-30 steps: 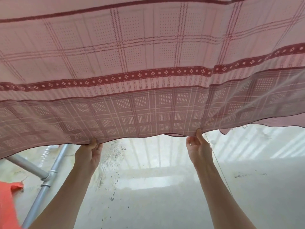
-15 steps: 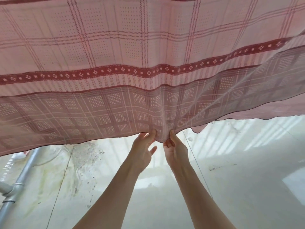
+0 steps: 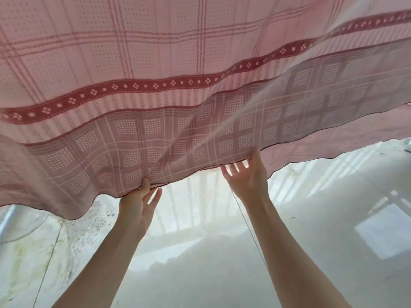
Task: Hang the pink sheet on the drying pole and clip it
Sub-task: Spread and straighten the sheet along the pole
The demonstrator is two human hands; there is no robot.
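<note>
The left hand (image 3: 139, 202) has the hem of the thin pink woven sheet with dark red check lines (image 3: 155, 63) nipped between thumb and the fingers behind it, two of its other fingers sticking out loose below the cloth. Just to the right of that pinch, the right hand (image 3: 246, 176) is spread wide, fingers straight and apart, with only the thumb tip up against the hem's edge; it grips nothing that I can make out. Between the two hands the hem sags a little, and a long crease runs up and away from the left-hand pinch toward the far right. Above the grip the fabric is doubled: a greyer, semi-sheer band of small dotted squares overlaps the paler layer, and higher still runs a broad dark red border strip with white diamond motifs (image 3: 133, 86). The cloth looks light, soft and slightly translucent, and it fills everything overhead. I'd judge the sheet already draped over something above, though the drying pole itself is hidden behind it, and the person is at the spreading and straightening stage. No clip shows anywhere, so the clipping appears left to do. Below the hands lies a pale, stained concrete floor (image 3: 200, 274), and a thin taut line (image 3: 249, 230) crosses behind the right forearm.
</note>
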